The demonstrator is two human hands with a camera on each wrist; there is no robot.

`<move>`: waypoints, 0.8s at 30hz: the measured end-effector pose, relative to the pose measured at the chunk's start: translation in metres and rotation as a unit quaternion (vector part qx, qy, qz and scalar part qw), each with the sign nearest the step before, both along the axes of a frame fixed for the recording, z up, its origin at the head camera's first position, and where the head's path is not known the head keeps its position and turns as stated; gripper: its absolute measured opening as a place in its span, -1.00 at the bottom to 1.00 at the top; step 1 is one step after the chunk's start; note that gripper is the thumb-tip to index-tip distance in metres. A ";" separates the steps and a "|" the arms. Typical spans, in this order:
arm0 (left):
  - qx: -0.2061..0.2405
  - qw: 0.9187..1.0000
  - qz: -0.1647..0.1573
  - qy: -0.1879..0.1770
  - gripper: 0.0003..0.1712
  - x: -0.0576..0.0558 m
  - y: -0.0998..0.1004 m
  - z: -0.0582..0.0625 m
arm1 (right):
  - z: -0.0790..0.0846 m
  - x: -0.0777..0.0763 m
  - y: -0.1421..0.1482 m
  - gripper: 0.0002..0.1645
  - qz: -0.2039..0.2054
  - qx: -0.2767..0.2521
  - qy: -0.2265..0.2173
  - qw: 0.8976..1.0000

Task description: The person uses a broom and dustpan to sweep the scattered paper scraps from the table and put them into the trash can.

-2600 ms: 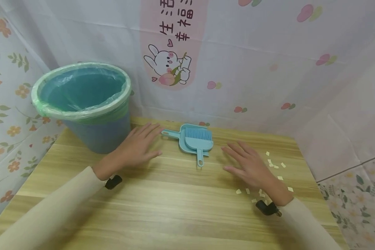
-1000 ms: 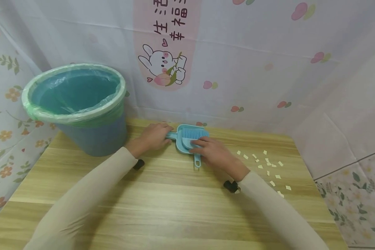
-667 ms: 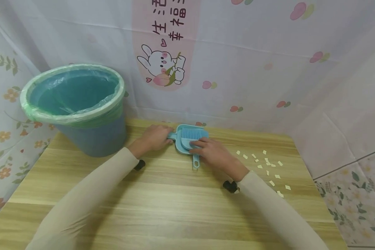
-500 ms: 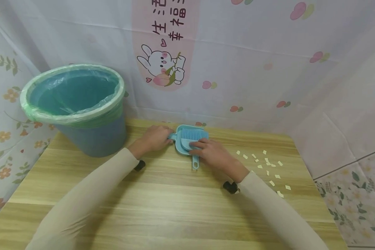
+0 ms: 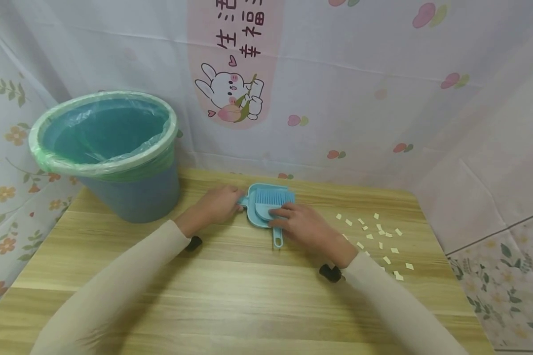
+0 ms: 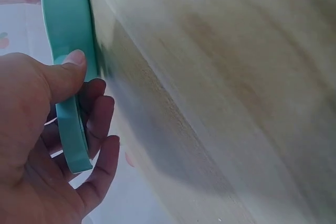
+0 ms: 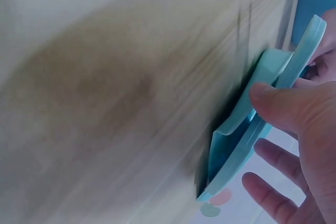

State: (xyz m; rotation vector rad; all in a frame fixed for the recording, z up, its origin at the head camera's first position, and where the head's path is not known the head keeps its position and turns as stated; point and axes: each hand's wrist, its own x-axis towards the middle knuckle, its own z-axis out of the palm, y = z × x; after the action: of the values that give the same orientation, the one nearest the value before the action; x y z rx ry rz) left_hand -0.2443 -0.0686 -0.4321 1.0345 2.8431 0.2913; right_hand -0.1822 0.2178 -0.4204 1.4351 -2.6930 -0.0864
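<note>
A light-blue dustpan lies towards the table's back, with a matching brush on top of it, bristles towards the wall. My left hand grips the dustpan's handle; in the left wrist view its thumb lies on one side of that handle and its curled fingers are on the other. My right hand holds the brush near its head. In the right wrist view the thumb presses one edge while two fingers are spread apart. Whether it also grips the dustpan I cannot tell.
A blue bin with a clear green-tinted liner stands at the back left, beside my left hand. Several small pale paper scraps lie scattered on the wooden table to the right. A printed curtain hangs behind.
Both hands have come in from either side and taken hold of the dustpan and brush. In the last half second the set has shifted slightly towards me.
</note>
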 end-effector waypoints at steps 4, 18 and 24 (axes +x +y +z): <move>0.014 1.000 0.002 -0.010 -0.55 0.010 -0.003 0.000 | -0.001 0.008 -0.001 -0.58 0.004 -0.009 -0.007 1.000; 0.033 0.998 -0.027 -0.038 -0.60 0.041 -0.011 -0.002 | -0.002 0.038 -0.004 -0.53 0.021 0.008 0.001 1.000; 0.034 0.998 -0.029 -0.054 -0.60 0.056 -0.013 0.000 | 0.002 0.052 -0.006 -0.56 0.030 0.011 0.002 0.999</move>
State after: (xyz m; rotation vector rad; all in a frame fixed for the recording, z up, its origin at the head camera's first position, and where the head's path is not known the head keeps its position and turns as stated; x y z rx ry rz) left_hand -0.1887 -0.0812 -0.4321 1.0771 2.7184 0.4274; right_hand -0.1304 0.2115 -0.4188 1.5181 -2.6512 -0.1160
